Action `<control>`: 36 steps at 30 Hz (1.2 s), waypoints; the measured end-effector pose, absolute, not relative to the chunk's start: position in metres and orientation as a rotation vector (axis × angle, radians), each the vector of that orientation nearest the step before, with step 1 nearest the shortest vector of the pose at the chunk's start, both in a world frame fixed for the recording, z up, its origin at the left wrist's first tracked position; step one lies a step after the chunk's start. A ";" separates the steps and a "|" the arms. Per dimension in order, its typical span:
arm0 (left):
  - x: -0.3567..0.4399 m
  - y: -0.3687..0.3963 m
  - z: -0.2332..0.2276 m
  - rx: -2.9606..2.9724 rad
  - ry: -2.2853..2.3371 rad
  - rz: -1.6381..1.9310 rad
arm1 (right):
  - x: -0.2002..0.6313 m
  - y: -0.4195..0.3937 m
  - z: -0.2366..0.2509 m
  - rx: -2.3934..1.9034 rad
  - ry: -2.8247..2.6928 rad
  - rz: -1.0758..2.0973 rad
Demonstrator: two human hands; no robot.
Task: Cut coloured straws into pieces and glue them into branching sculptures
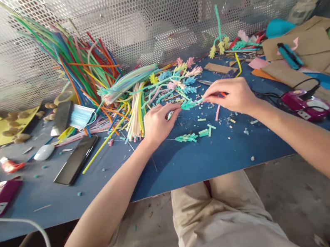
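A green fringed straw piece (189,103) is pinched between the fingertips of the left hand (158,124) and the right hand (232,96), just above the blue table (172,168). Below the fingers, cut green pieces (187,138) are scattered. A bundle of colored straws (86,69) is seen beyond the left fingers.

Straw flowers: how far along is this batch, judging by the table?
Done: a cluster of finished fringed flowers lies behind the hands, and a few more stand further back. In hand: the left hand and right hand pinch a green fringed piece between them. Left: cut green bits on the table and a big bundle of uncut straws.
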State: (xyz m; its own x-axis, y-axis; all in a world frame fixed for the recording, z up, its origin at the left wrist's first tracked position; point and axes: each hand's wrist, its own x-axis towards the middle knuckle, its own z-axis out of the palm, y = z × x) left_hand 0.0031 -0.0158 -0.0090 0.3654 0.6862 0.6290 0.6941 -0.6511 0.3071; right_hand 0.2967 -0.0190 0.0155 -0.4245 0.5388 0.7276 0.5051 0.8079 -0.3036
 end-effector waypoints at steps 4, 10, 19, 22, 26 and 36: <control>0.003 -0.016 -0.008 -2.572 -1.257 -1.173 | 0.290 -0.019 0.013 -0.717 -2.141 0.044; 0.003 -0.018 -0.006 -2.553 -1.159 -1.123 | 0.288 -0.016 0.010 -0.720 -2.252 -0.125; 0.002 -0.017 -0.009 -2.593 -1.113 -1.117 | 0.284 -0.017 0.009 -0.725 -2.250 -0.062; 0.002 -0.018 -0.009 -2.607 -1.097 -1.130 | 0.285 -0.016 0.009 -0.743 -2.268 -0.070; 0.003 -0.018 -0.008 -2.611 -1.087 -1.127 | 0.285 -0.015 0.009 -0.746 -2.277 -0.065; 0.002 -0.018 -0.009 -2.617 -1.112 -1.126 | 0.283 -0.013 0.008 -0.745 -2.294 -0.047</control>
State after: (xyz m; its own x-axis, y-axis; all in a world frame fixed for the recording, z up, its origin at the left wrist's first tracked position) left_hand 0.0025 -0.0183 -0.0087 0.4652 0.5905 0.6594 0.6517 -0.7326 0.1963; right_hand 0.2826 -0.0127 0.0080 -0.5791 0.4998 0.6441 0.5255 0.8328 -0.1738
